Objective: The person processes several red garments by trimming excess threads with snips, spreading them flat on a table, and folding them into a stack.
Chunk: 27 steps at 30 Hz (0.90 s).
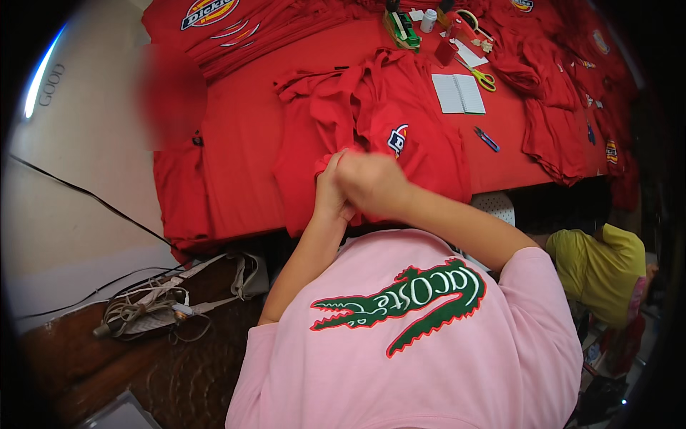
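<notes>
- On the red cloth-covered table (pixel 243 143), one red soft-fabric garment with a navy, white and yellow emblem (pixel 421 157) lies rumpled, its folds spreading beyond and to both sides of the fingers; the emblem sits just beyond the right knuckles.
- Two bare hands meet over the garment's nearer half. The left hand (pixel 334 189) has its fingers bent closed around a small fold of it.
- Against the left one, above the garment, the right hand (pixel 371 184) is blurred, fingers curled and tips hidden; I cannot tell how tightly they close or whether they hold cloth.
- Right of the garment: one open white ruled notebook (pixel 459 94), one pair of blue-handled thread snips (pixel 487 139) and, farther over, one pair of yellow-handled scissors (pixel 486 81).
- Beyond the garment's far edge: one small white bottle (pixel 429 21) and one green-and-black object (pixel 404 30), its kind unclear.
- One spread of red printed garments (pixel 286 21) lies beyond and left of the garment; one heap of red clothes (pixel 550 93) lies well to its right, the pieces too overlapped to count.
- Lower right of the garment, one person in yellow-green clothing (pixel 604 272) is partly visible.
</notes>
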Each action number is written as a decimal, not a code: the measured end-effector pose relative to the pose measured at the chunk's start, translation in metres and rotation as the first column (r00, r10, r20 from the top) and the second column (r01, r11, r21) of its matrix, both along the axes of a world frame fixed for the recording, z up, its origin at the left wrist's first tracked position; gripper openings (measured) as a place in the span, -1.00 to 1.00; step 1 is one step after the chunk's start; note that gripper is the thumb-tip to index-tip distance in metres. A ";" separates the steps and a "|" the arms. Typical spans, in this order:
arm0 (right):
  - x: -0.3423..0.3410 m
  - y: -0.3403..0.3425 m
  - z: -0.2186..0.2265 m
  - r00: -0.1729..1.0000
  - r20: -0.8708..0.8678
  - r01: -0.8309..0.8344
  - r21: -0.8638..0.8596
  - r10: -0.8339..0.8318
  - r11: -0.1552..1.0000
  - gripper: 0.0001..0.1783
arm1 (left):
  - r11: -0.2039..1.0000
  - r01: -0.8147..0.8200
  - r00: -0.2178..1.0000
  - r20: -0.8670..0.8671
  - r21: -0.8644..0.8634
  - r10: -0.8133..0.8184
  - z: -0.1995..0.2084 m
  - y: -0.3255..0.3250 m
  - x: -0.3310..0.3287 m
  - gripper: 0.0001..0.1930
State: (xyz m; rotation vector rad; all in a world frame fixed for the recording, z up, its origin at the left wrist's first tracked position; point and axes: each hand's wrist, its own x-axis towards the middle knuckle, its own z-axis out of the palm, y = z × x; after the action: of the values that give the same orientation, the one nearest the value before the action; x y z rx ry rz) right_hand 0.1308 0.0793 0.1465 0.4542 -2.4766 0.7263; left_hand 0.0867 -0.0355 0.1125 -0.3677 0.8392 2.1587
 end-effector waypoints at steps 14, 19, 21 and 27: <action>0.026 0.080 0.024 0.946 0.268 0.304 -0.523 -0.185 0.796 -0.77 | 0.948 0.048 0.989 -0.147 0.314 -0.001 0.038 -0.048 -0.008 -0.20; 0.064 0.041 0.024 0.978 0.186 -0.041 -0.268 0.093 0.963 -0.72 | 0.939 0.041 0.987 -0.161 0.343 0.015 0.038 -0.041 0.002 -0.20; 0.072 0.025 0.011 0.971 0.213 -0.103 -0.028 0.107 0.994 -0.56 | 0.934 0.045 0.984 -0.176 0.353 0.020 0.041 -0.031 0.009 -0.20; 0.074 0.030 0.011 0.905 0.397 0.076 0.194 -0.149 0.978 -0.58 | 0.939 0.012 0.953 -0.289 0.345 0.094 0.064 0.004 0.041 -0.26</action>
State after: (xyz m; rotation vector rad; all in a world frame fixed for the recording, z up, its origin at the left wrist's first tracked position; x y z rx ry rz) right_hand 0.2045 0.1097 0.1575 0.2309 -2.9507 0.6084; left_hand 0.1280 -0.0313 0.1767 0.1284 0.5986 2.3828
